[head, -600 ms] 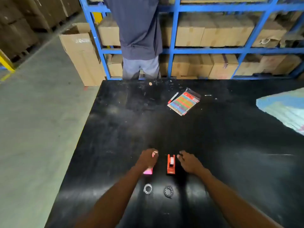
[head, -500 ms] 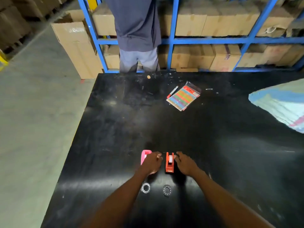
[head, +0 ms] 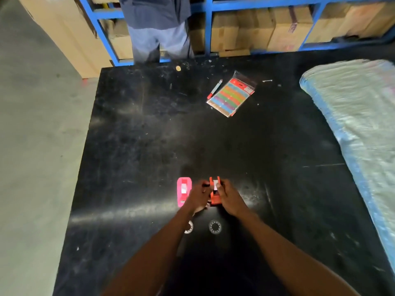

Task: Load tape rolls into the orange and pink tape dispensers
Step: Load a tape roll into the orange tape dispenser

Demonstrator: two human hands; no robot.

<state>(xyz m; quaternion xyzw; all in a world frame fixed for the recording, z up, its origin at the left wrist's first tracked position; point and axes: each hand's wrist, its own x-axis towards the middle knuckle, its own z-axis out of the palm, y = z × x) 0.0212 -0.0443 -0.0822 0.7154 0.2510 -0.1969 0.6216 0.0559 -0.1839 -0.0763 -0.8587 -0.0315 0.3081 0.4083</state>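
The small orange tape dispenser (head: 215, 192) sits on the black table (head: 149, 135), gripped from both sides: my left hand (head: 197, 198) holds its left side and my right hand (head: 229, 199) its right, fingers up at the roll slot. The pink tape dispenser (head: 183, 191) lies free on the table just left of my left hand. Two small clear tape rolls lie nearer me: one (head: 215, 227) in the open, the other (head: 189, 227) half hidden by my left forearm.
A packet of coloured strips (head: 232, 97) and a red pen (head: 214, 89) lie at the far middle. A wrapped blue-and-white bundle (head: 359, 124) fills the right side. Beyond the far edge a person (head: 158, 24) stands at blue shelving with cardboard boxes (head: 252, 28).
My left hand let go of the pink dispenser and moved right onto the orange one. My right hand closed on the orange dispenser too. The camera tilted further down.
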